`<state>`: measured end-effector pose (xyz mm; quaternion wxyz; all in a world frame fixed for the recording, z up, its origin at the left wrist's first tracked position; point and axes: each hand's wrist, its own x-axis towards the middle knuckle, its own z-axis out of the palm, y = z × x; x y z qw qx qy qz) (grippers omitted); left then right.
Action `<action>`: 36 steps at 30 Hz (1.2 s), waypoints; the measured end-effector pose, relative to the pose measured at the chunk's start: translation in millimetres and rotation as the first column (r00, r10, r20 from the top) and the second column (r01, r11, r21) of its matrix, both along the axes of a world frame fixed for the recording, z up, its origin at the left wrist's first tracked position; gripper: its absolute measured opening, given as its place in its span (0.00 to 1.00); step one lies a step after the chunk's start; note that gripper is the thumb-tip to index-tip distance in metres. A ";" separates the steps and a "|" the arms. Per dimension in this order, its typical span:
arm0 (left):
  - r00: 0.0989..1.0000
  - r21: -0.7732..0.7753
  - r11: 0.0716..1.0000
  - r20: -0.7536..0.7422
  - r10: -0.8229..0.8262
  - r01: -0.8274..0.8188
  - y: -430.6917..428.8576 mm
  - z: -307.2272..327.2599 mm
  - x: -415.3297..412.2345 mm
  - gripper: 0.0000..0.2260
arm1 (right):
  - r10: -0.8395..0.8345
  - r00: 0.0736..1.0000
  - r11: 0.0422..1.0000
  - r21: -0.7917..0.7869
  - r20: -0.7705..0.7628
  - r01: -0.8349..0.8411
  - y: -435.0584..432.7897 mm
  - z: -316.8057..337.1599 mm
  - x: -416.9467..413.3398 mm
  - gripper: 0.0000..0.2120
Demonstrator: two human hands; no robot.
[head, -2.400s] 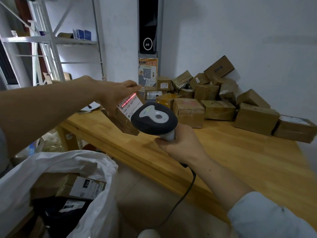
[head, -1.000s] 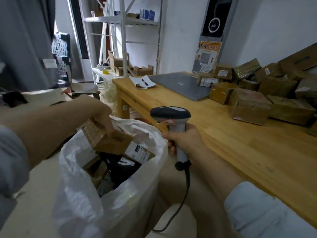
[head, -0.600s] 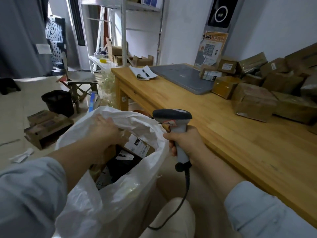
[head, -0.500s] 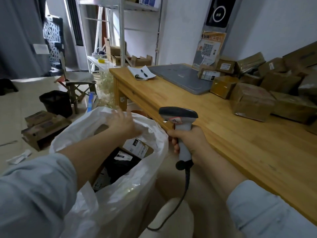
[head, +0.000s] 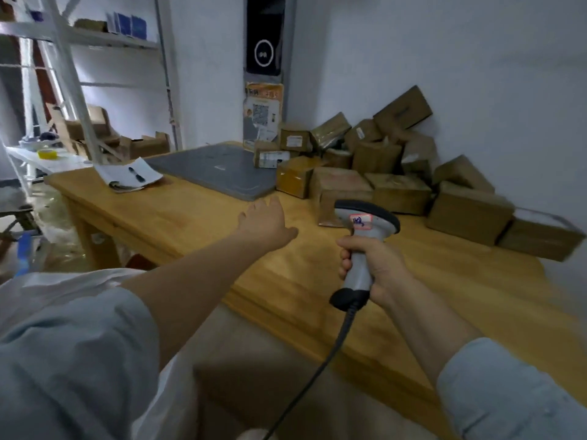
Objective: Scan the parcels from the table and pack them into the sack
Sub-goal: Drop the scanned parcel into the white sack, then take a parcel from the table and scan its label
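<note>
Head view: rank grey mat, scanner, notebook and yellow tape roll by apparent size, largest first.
1. Grey mat.
2. Scanner and notebook: look alike; scanner is nearer the camera, so unranked.
3. Yellow tape roll.

Sack: only a white strip shows; the rest lies behind the left sleeve and past the left edge.
Scanner: grip mostly covered by the right hand.
Cable: cut off at the bottom edge.
Parcels: label print too blurred to read.
Rightmost parcel: smeared, outline soft.
Poster: text illegible.
</note>
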<state>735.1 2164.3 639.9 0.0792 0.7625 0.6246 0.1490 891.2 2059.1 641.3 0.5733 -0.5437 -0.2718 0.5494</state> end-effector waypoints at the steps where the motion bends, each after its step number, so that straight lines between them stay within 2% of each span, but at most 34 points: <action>1: 0.999 -0.012 0.999 0.026 -0.031 0.031 8.4 2.1 14.1 0.38 | -0.016 1.000 1.000 -0.010 -0.011 0.015 4.7 1.2 14.2 0.09; 5: 0.994 -0.037 0.995 0.065 -0.087 0.089 48.2 5.9 69.0 0.35 | -0.076 0.997 0.997 -0.033 -0.016 0.076 28.7 4.5 61.6 0.09; 8: 0.990 0.010 0.993 0.065 -0.122 0.122 79.5 5.3 109.9 0.33 | -0.110 0.992 0.994 -0.031 -0.064 0.109 49.2 6.1 90.1 0.10; 12: 0.992 0.080 0.991 0.057 -0.111 0.107 109.2 4.8 167.1 0.39 | -0.124 0.981 0.992 -0.046 -0.150 0.119 67.6 3.2 115.8 0.09; 14: 0.991 0.084 0.988 -0.009 -0.133 0.133 121.8 3.0 190.6 0.39 | -0.119 0.981 0.992 -0.062 -0.155 0.110 72.8 -1.3 124.4 0.09; 17: 0.966 0.101 0.976 -0.194 -0.170 0.192 140.4 -5.5 208.6 0.40 | -0.105 0.980 0.992 -0.085 -0.167 0.092 77.6 -9.0 134.7 0.09; 19: 0.938 0.135 0.964 -0.294 -0.183 0.231 146.6 -12.2 210.4 0.40 | -0.093 0.979 0.994 -0.079 -0.181 0.079 78.9 -11.6 138.4 0.09; 21: 0.929 0.167 0.954 -0.321 -0.185 0.248 144.5 -14.5 209.8 0.41 | -0.083 0.977 0.995 -0.070 -0.197 0.070 79.6 -13.3 140.1 0.09; 24: 0.946 0.202 0.947 -0.260 -0.194 0.249 125.1 -12.9 205.0 0.41 | -0.081 0.975 0.995 -0.070 -0.207 0.068 77.4 -15.4 137.7 0.09; 32: 0.974 0.331 0.927 -0.192 -0.117 0.177 65.2 -6.0 173.3 0.27 | -0.090 0.979 0.996 -0.045 -0.184 0.083 38.9 -9.8 118.7 0.08; 36: 0.967 0.294 0.928 -0.182 -0.180 0.228 37.6 -12.5 150.9 0.23 | -0.094 0.981 0.995 -0.051 -0.170 0.086 9.2 -9.4 107.5 0.07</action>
